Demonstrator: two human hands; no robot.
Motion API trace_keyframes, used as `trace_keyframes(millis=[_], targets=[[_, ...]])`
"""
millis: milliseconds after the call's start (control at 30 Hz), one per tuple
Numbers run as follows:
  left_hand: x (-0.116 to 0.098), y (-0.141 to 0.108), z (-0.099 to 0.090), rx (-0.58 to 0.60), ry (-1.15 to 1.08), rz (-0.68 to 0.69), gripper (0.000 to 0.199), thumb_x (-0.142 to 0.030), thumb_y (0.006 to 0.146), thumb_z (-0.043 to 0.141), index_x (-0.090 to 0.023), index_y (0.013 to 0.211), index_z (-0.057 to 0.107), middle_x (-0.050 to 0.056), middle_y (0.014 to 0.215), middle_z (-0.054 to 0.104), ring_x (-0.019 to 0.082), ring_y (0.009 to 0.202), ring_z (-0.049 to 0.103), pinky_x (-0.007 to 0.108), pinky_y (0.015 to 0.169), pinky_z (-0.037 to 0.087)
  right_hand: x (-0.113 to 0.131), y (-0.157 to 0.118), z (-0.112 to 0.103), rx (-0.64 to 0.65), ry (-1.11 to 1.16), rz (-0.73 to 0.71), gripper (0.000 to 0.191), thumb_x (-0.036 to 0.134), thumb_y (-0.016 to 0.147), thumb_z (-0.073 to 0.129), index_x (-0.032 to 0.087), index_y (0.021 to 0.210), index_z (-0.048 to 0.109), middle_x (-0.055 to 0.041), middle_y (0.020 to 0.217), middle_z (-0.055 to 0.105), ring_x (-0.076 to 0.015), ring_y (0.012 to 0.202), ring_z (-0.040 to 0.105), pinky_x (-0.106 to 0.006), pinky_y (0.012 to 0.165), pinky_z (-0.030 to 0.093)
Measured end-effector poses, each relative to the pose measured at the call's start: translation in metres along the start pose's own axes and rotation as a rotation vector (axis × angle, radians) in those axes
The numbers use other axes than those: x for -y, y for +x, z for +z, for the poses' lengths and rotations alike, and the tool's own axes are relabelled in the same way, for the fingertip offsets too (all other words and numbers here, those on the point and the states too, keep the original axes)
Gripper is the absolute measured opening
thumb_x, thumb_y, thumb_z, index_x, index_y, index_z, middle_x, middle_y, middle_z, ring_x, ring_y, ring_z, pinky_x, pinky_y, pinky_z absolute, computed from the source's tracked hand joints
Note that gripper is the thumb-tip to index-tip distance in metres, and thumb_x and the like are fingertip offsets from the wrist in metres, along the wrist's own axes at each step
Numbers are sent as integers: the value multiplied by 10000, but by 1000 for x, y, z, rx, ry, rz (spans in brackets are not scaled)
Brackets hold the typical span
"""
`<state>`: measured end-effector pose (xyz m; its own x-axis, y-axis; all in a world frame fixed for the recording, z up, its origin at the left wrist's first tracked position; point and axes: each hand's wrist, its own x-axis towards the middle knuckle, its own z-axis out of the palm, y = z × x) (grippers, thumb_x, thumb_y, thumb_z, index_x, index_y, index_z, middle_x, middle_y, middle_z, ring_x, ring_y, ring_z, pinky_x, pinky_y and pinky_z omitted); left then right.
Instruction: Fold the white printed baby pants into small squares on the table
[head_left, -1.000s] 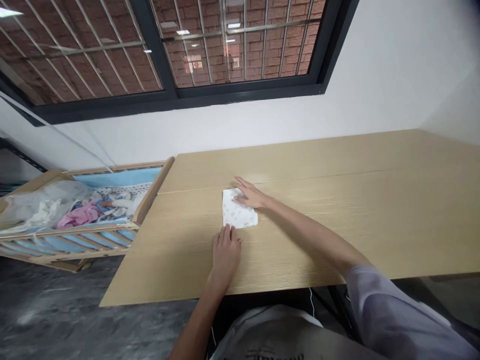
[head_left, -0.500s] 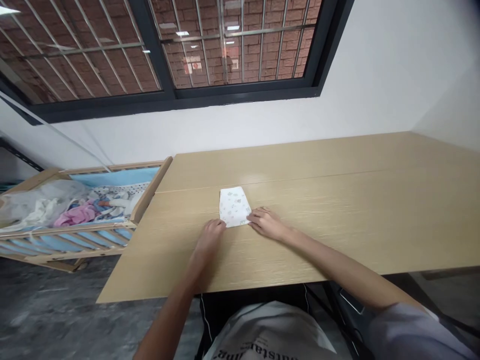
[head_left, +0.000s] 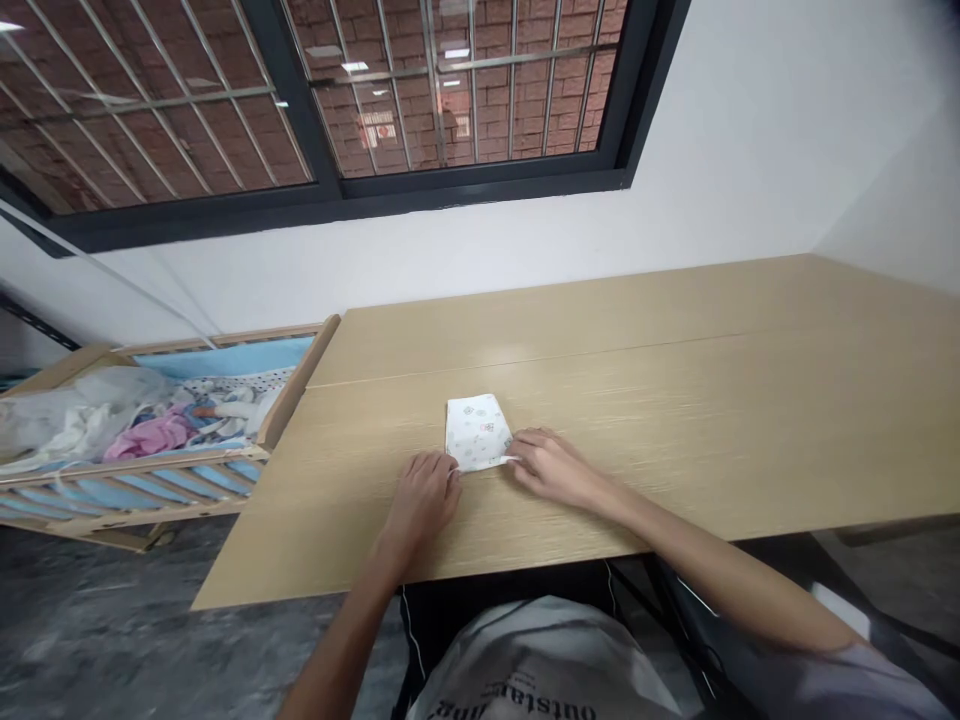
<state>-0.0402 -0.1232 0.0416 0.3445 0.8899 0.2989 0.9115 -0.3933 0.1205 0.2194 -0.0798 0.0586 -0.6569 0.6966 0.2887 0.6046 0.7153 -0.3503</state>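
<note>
A small white cloth (head_left: pixel 477 430) with a faint printed pattern lies on the wooden table (head_left: pixel 675 420), narrower at its far edge. At its near left corner, my left hand (head_left: pixel 426 492) is closed with the fingertips on the cloth. My right hand (head_left: pixel 553 468) pinches the near right corner, where a thin white edge shows between the fingers. Both hands rest low over the tabletop.
Left of the table stands a wooden crib (head_left: pixel 300 385) with blue lining, holding a pink cloth (head_left: pixel 154 433) and white fabrics. Behind the table are a white wall and a barred window (head_left: pixel 480 185). The table's front edge is close to my body.
The cloth has come slightly nearer to me, and its near edge is now a little raised at the right corner. Both hands have shifted nearer with it. The view has tilted slightly.
</note>
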Motion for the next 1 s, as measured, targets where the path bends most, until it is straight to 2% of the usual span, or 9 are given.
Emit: trace_keyframes(millis=[167,300,467,600,767,1000], targets=[[3,30,-17,-19,-100,-77,175,-247,988,438,-219,1003,610,59,1028,695,221,1009,612,383,938,412,-2,16,-16,-87,65,91,191,224,945,501,202,973,689,-104,989,661,-258,990,606,-406,901,481],[11,64,-17,-36,-181,-168,196,-268,1006,420,-214,1025,606,58,1072,697,224,1059,610,380,962,392,-22,40,-9,-132,46,149,221,222,979,417,183,979,634,-111,976,616,-251,962,584,-392,901,473],[23,103,1,-48,-187,-244,260,-277,1032,382,-204,1065,629,72,1120,702,220,1104,611,364,967,398,-50,70,11,-216,51,251,242,251,1017,360,177,1025,590,-122,1003,626,-252,979,589,-379,906,460],[28,121,24,-51,-143,-315,306,-274,1042,364,-195,1111,651,100,1148,694,235,1113,613,367,948,412,-64,88,27,-262,43,353,237,274,1024,363,174,1107,562,-144,1069,640,-271,1007,600,-383,876,471],[26,125,52,-65,-61,-408,336,-236,1039,346,-171,1136,662,152,1141,674,274,1117,606,397,947,402,-80,97,53,-275,79,440,258,275,1014,384,151,1195,521,-180,1163,623,-271,1068,607,-364,876,488],[22,120,71,-92,-19,-448,348,-229,1036,334,-174,1143,661,160,1148,660,291,1143,584,417,974,390,-98,98,79,-312,141,447,210,253,989,428,146,1139,529,-145,1067,636,-232,968,610,-334,852,484]])
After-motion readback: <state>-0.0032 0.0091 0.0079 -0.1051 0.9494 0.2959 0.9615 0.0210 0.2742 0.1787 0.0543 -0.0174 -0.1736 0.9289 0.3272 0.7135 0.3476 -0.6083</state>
